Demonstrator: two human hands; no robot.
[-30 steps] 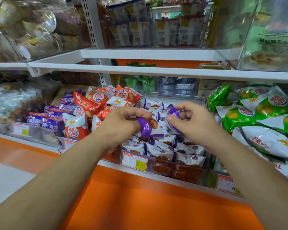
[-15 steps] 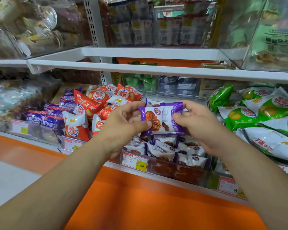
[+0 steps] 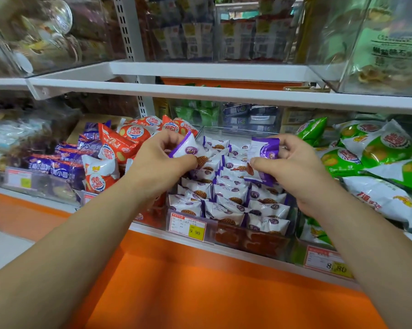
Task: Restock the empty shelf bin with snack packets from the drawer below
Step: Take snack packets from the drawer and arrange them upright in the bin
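A clear shelf bin (image 3: 226, 132) in the middle of the lower shelf holds several white-and-purple snack packets (image 3: 231, 194) in rows. My left hand (image 3: 157, 162) pinches one white-and-purple packet (image 3: 188, 148) over the bin's left side. Over the right side, my right hand (image 3: 292, 167) pinches another purple packet (image 3: 263, 157). Both packets hang just above the stacked ones. The drawer below is out of sight.
Red-and-white packets (image 3: 129, 138) fill the bin to the left, green-and-white packets (image 3: 375, 157) the bin to the right. A white shelf edge (image 3: 224, 93) runs overhead. Price tags (image 3: 188, 225) clip to the bin fronts. An orange ledge (image 3: 200, 281) lies below.
Half a second ago both hands held packets together at the centre. Now the hands have moved apart, each with its own packet, left and right over the bin.
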